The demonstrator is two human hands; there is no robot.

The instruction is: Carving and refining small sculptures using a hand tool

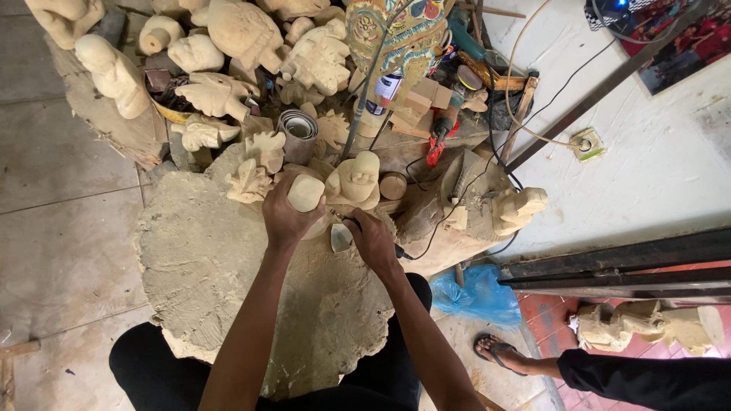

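Broad, dusty wood slab (205, 259) across the lap serves as work surface. Beyond it, a heap of pale carved figures (228, 53). Left hand (285, 217) wraps a rounded pale wood piece (306, 192), fingers curled tight around it, holding it upright at slab's far edge. Right hand (371, 237) just beside, fingers closed on a dark-handled carving tool (396, 250); tip hidden. Small seated figure (358, 180) stands just behind.
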